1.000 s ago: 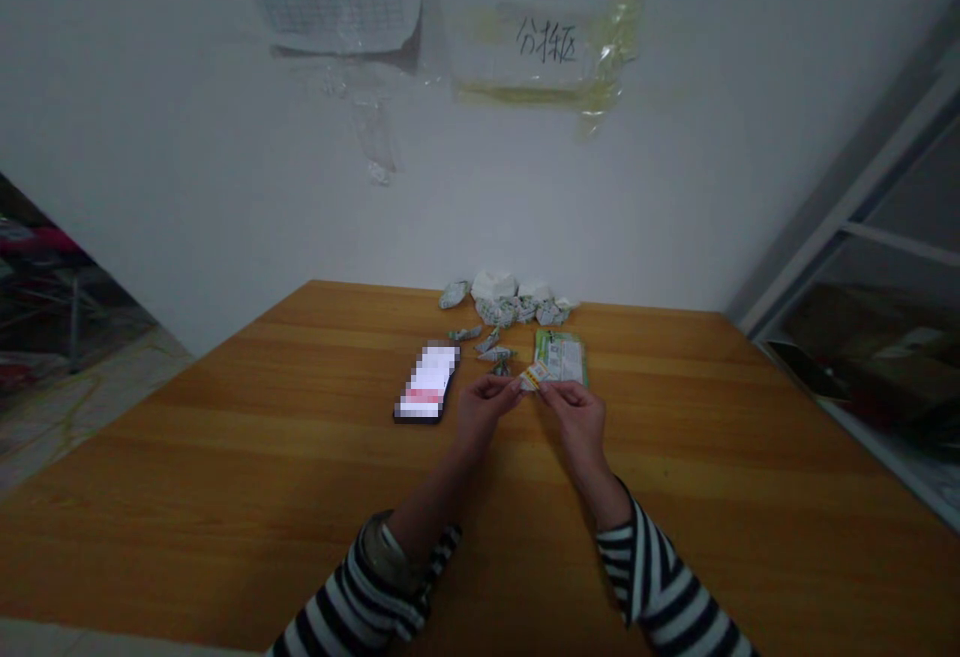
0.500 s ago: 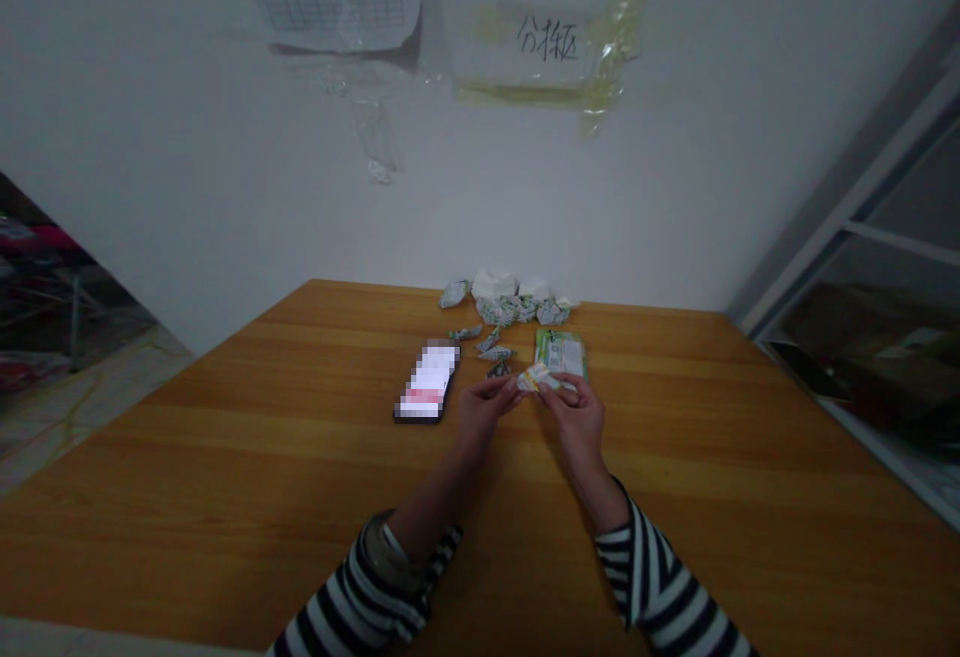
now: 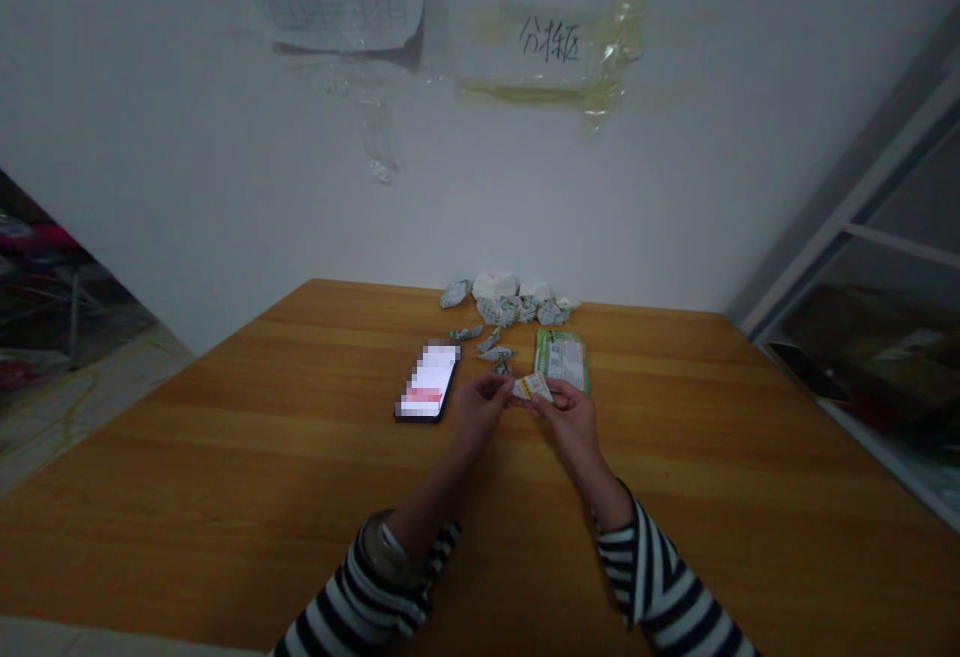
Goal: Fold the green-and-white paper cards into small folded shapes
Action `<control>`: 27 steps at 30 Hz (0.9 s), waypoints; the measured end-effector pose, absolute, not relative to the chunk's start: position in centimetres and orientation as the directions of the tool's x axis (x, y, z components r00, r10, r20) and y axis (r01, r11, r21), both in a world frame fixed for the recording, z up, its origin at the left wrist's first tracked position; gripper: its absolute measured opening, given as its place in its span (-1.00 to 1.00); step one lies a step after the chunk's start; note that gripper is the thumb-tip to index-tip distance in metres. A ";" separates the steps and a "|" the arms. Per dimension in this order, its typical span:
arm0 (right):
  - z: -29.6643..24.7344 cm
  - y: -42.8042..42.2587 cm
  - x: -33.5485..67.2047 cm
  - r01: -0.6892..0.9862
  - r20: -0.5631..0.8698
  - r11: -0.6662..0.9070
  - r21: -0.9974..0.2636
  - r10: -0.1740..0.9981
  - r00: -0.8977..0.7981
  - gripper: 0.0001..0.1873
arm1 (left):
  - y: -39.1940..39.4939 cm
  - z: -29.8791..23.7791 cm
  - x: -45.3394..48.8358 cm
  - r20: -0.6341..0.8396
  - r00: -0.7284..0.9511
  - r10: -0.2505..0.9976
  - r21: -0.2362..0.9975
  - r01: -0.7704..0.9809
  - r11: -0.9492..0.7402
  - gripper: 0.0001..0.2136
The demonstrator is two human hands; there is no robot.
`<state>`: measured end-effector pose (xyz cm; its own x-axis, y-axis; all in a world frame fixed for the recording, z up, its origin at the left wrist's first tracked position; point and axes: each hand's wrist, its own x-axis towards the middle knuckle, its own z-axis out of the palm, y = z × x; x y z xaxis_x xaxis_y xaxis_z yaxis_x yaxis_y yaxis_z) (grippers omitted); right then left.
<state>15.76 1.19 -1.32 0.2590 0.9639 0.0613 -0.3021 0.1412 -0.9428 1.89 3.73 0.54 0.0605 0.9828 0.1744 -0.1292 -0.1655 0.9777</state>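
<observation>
The left hand's grip (image 3: 480, 407) and the right hand's grip (image 3: 570, 427) meet low over the wooden surface (image 3: 225, 477), both closed on a small folded scrap of printed wrapper (image 3: 532, 388) with yellow and red markings. The scrap sits between the fingertips of the two hands, just above the surface, and pinching it from both sides seems to keep it steady and in plain view. A green-edged flat packet (image 3: 561, 360) lies just beyond the right hand, close enough to reach with little movement. Past the hands, several small twisted wrappers (image 3: 489, 340) trail toward a heap of crumpled silvery-green wrappers (image 3: 510, 310), with white crumpled paper (image 3: 494, 285) behind it against the wall. That heap at the far edge appears to keep the working area in front of the person open. A phone (image 3: 427, 381) with a pixelated screen lies beyond the left hand, set to one side of the hands. Striped sleeves (image 3: 645, 562) cover both forearms, which angle inward so that the hands come together near the middle of the surface.
</observation>
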 end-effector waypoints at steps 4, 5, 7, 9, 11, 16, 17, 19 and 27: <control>-0.8 1.2 16.4 -0.238 0.068 0.109 -0.965 0.982 0.177 -0.57 | 4.0 0.4 1.8 0.283 0.105 0.953 0.959 -0.001 -0.284 -0.81; -0.6 1.2 16.6 -0.209 0.081 0.109 -0.972 0.987 0.138 -0.59 | 4.1 0.4 1.7 0.288 0.112 0.951 0.956 0.027 -0.292 -0.80; -0.4 1.3 16.9 -0.161 0.109 0.124 -0.979 0.989 0.096 -0.63 | 4.3 0.3 1.5 0.261 0.169 0.950 0.961 0.048 -0.272 -0.77; -0.4 1.3 17.1 -0.151 0.115 0.135 -0.979 0.984 0.137 -0.62 | 4.4 0.3 1.4 0.211 0.288 0.934 0.972 0.043 -0.232 -0.74; -0.5 1.4 17.2 -0.177 0.093 0.130 -0.976 0.974 0.206 -0.57 | 4.3 0.4 1.5 0.183 0.367 0.912 0.977 0.036 -0.211 -0.71; -0.6 1.3 17.2 -0.206 0.035 0.068 -0.976 0.987 0.158 -0.65 | 4.1 0.4 1.6 0.174 0.249 0.953 0.985 -0.038 -0.170 -0.70; -0.5 1.2 17.3 -0.199 0.041 0.066 -0.978 0.991 0.128 -0.68 | 4.2 0.5 1.4 0.150 0.263 0.953 0.989 -0.052 -0.142 -0.70; -0.4 1.1 17.4 -0.197 0.045 0.062 -0.978 0.995 0.089 -0.70 | 4.3 0.9 1.0 0.085 0.352 0.932 0.996 -0.061 -0.067 -0.66; 0.2 0.8 18.3 -0.273 -0.057 -0.068 -0.960 0.997 -0.047 -0.73 | 4.2 1.8 0.4 0.033 0.456 0.890 0.999 -0.051 -0.011 -0.65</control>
<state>18.31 0.85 0.21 -0.0467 0.9973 -0.0570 -0.2733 -0.0677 -0.9595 0.43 4.17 1.84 0.4555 0.8896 0.0329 -0.0506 -0.0110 0.9987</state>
